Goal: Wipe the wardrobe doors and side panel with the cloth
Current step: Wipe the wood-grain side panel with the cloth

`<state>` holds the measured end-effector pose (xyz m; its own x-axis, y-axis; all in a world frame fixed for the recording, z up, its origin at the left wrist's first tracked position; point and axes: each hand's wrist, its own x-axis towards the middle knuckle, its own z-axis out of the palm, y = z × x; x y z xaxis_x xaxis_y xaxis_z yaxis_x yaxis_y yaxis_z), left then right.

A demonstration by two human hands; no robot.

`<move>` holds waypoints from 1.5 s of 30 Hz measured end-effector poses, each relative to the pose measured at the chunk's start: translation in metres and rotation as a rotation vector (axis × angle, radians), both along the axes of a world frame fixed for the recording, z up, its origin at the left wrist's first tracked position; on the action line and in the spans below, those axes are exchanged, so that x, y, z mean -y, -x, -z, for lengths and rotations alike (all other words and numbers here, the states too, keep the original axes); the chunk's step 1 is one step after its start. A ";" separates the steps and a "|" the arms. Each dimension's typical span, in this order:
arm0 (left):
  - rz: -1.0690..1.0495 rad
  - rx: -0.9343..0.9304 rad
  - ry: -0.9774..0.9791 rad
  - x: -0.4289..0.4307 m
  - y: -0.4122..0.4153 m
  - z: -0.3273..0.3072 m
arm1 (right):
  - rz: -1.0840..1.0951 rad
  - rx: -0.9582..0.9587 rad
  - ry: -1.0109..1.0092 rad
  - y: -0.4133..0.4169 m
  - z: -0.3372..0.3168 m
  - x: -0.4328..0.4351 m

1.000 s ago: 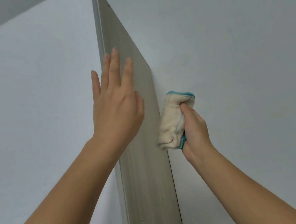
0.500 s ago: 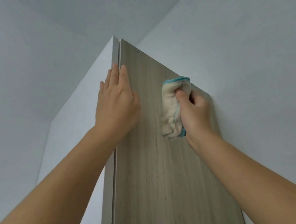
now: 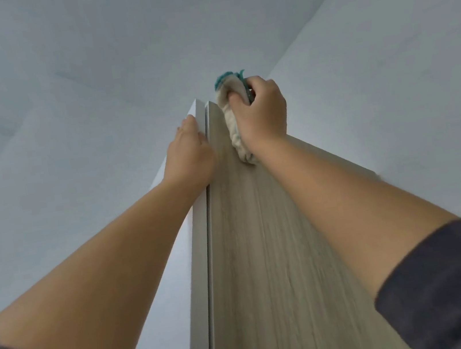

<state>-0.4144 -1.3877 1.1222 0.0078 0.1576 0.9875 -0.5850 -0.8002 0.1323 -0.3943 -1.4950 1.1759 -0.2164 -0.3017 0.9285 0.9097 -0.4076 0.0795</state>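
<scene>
White door front [image 3: 174, 304], seen at a steep angle beneath the left forearm, meets the wood-grain side panel [image 3: 267, 259] at the wardrobe's front corner. Left hand [image 3: 189, 150] rests on that corner near the top, probably to steady the reaching body. Its fingers are hidden behind the back of the hand, so whether they lie flat or hook the edge cannot be told. Just right of it, the bunched cream cloth [image 3: 236, 131], teal-edged, presses against the top of the side panel, its upper end passing the panel's top edge. Right hand [image 3: 262, 115] clenches the cloth from the outer side, thumb and fingers wrapped round it, which keeps the wad thick for firm rubbing. Judged step: wiping the panel's uppermost strip; the long run below both hands may remain. Right of the right hand stands plain wall [image 3: 390, 88].
</scene>
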 end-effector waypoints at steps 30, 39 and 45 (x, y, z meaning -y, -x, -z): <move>-0.621 0.102 -0.094 0.010 -0.002 0.036 | 0.201 -0.047 0.018 -0.128 -0.010 0.088; -0.803 0.191 -0.073 0.014 -0.004 0.039 | 0.233 -0.197 -0.074 -0.199 -0.009 0.171; -0.767 0.193 -0.109 0.016 -0.004 0.041 | 0.272 -0.385 -0.165 -0.242 -0.005 0.231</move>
